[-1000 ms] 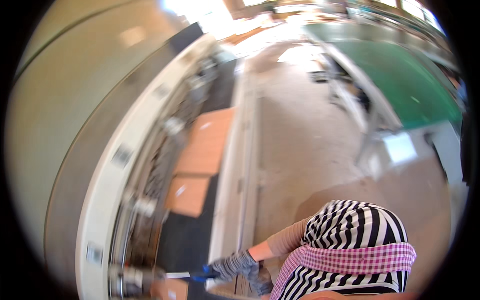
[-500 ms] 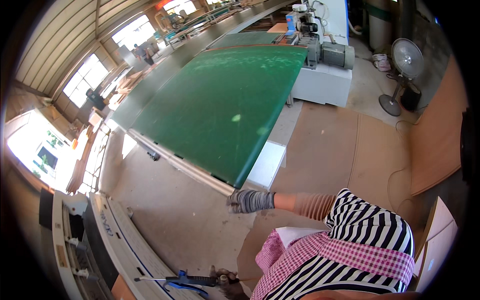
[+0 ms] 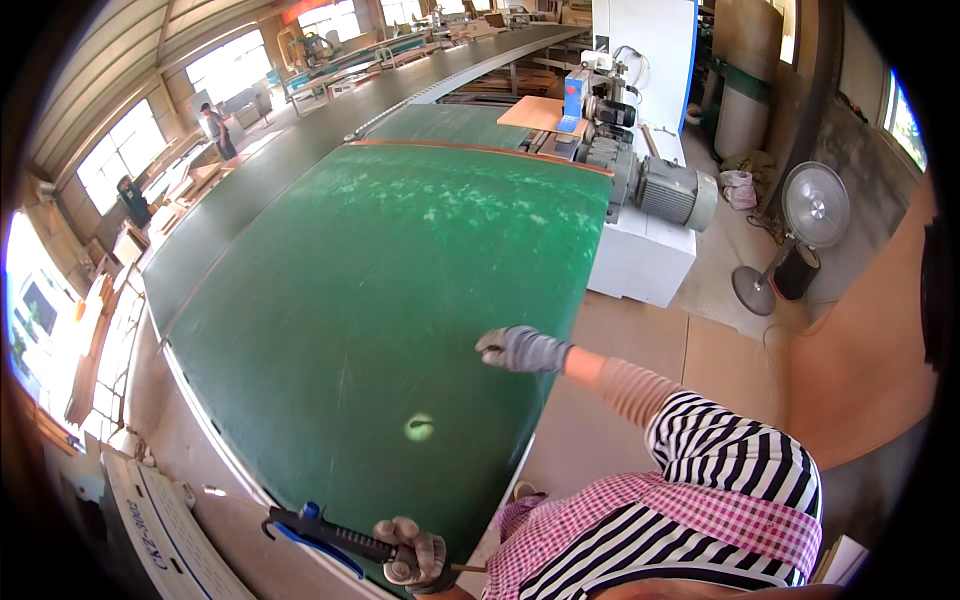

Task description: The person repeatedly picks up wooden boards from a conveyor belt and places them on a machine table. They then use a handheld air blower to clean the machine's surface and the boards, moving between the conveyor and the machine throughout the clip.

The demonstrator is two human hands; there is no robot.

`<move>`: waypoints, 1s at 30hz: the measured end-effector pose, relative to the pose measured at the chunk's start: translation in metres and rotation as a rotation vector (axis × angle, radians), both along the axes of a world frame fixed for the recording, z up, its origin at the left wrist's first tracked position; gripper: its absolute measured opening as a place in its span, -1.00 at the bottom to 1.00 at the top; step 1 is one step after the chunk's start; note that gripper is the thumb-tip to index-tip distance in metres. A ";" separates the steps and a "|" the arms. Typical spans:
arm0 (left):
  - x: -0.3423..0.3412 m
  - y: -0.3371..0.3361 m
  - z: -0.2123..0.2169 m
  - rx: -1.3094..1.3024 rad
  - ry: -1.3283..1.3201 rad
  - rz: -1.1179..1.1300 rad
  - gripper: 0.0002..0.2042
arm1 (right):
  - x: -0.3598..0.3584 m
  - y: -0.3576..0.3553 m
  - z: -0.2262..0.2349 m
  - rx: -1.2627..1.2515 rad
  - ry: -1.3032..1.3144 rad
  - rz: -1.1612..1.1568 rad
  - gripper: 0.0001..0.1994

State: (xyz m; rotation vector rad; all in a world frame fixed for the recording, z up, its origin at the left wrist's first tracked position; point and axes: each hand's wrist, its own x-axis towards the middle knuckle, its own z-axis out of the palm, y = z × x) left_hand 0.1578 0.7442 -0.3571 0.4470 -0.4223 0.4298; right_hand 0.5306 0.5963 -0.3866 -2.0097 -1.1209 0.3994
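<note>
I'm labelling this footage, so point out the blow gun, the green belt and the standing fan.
Blow gun [image 3: 342,538], head view: black body.
Green belt [image 3: 360,300], head view: bare middle.
Standing fan [image 3: 816,205], head view: round grille.

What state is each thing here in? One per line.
Blue-and-black air gun: held, nozzle pointing left.
Left hand: gloved, closed around its handle.
Right hand: gloved, fingers curled, nothing visibly held.
Green belt: pale-scuffed, moving or not unclear.
Orange panel: lying flat.
Fan: standing, running or not unclear.
</note>
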 end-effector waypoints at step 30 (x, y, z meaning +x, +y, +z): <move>0.939 0.018 -0.243 0.124 1.372 0.568 -0.42 | 1.348 0.109 -0.263 -0.533 -0.410 -0.881 -0.07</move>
